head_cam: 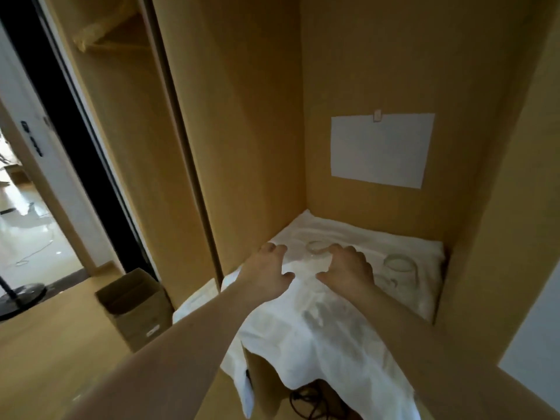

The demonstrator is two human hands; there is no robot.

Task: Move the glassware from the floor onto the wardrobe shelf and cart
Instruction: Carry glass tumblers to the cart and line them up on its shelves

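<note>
glass on white cloth between relaxed left hand and right hand, both holding nothing.

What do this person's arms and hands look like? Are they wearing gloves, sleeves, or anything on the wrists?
Both arms are bare along the whole length in view: no sleeve shows. The left hand and the right hand wear no gloves. No watch, bracelet or ring can be seen, though the picture is soft. No cables or markings appear on either arm.
</note>
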